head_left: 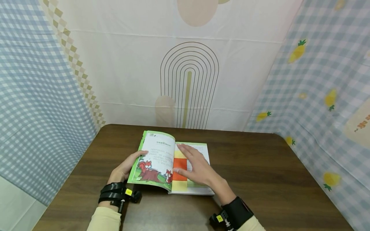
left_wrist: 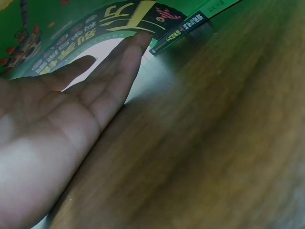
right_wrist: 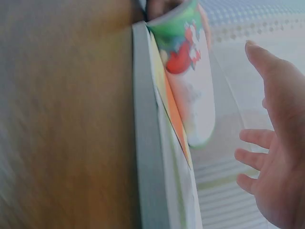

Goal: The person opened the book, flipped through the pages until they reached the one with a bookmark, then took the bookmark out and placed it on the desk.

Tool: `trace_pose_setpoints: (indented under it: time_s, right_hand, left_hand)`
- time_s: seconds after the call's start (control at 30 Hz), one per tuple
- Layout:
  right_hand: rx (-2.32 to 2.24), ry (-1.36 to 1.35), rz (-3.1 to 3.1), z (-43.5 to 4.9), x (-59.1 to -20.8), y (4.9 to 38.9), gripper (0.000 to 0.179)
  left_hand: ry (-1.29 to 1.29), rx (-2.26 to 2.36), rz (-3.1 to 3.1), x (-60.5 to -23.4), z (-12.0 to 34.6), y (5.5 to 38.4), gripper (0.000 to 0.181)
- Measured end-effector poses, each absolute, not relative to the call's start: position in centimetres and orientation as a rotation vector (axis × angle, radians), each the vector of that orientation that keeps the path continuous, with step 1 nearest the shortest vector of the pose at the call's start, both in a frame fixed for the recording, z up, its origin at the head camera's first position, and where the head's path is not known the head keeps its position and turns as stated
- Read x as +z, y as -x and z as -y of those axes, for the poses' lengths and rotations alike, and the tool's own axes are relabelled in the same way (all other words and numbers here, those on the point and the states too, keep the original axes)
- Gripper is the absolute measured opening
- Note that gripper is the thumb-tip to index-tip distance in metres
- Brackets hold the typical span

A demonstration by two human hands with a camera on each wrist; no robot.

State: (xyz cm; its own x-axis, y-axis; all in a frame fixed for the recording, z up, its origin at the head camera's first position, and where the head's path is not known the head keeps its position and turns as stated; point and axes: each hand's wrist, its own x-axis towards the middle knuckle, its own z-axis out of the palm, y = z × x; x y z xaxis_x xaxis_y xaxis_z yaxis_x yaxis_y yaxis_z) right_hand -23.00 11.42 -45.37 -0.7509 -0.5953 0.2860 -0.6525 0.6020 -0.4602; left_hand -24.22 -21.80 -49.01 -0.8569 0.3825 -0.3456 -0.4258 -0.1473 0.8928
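An open book [head_left: 159,152] lies on the wooden table, its left side raised and tilted. That left page carries printed text and squirrel pictures. My left hand [head_left: 124,167] holds the left edge, thumb over the page and fingers behind the cover. In the left wrist view, the fingers of that hand [left_wrist: 71,114] lie against the green cover [left_wrist: 14,19]. Above the right-hand side my right hand [head_left: 199,166] is spread with its thumb apart, holding nothing. A yellow and orange sheet [head_left: 180,165] shows beside the fold; the right wrist view shows the hand [right_wrist: 281,152] apart from the pages.
The brown wooden table [head_left: 260,173] extends around the book on both sides. A white cloth with an arch pattern [head_left: 189,86] hangs behind it. Blue checked cloths [head_left: 49,89] hang at the left and right. Each wrist bears a black strap with a small camera.
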Motion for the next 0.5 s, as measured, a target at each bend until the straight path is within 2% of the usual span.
trace_pose_setpoints:
  time_s: [0.5]
  right_hand:
    - [0.730, -0.776, 2.752, -15.5, -44.6, 25.2, 0.092]
  left_hand:
    - [0.061, 2.049, -1.617, -49.0, 21.8, 24.2, 0.042]
